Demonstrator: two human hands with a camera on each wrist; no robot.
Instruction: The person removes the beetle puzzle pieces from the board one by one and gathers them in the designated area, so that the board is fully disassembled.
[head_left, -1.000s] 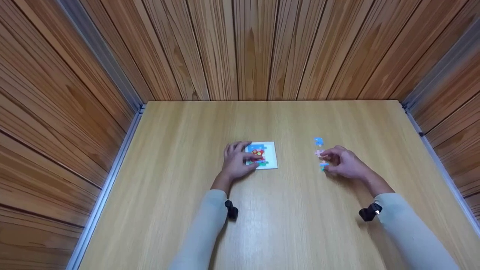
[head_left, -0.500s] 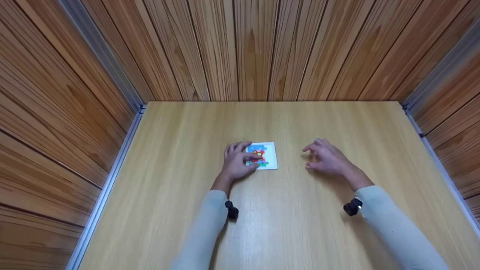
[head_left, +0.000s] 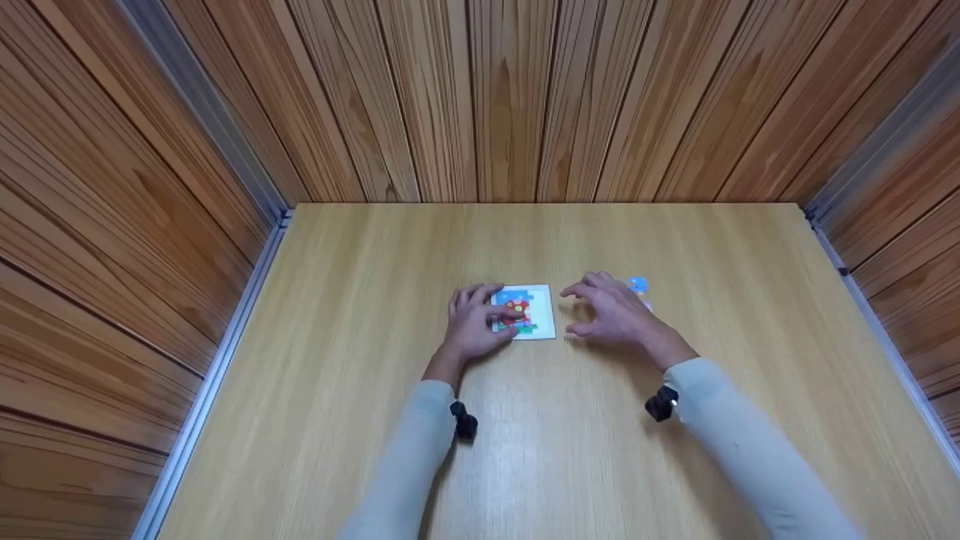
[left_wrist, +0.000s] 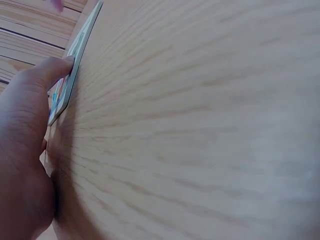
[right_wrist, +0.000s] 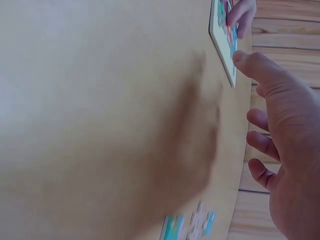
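Observation:
A small white jigsaw board (head_left: pixel 541 311) lies flat on the table, with joined blue, red and green pieces (head_left: pixel 517 296) on its left part. My left hand (head_left: pixel 472 322) rests over the board's left side, thumb and forefinger touching its top. In the left wrist view, the thumb (left_wrist: pixel 55 67) lies at the board's near edge. My right hand (head_left: pixel 611 311) hovers just right of the board, thumb and fingers apart, and I see nothing between them. Behind that hand, a blue jigsaw piece (head_left: pixel 637 283) and other loose pieces (right_wrist: pixel 196 222) lie on the table, partly hidden in the head view.
The light wooden table (head_left: pixel 337 300) is closed in by wood-plank walls (head_left: pixel 506 97) at the back and sides. A metal rail (head_left: pixel 214 375) runs along its left edge. Each sleeve carries a small black wrist camera (head_left: pixel 661 403).
My right hand has moved left from the loose pieces to beside the board, its thumb and fingers spreading a little. The left hand and the board have stayed in place.

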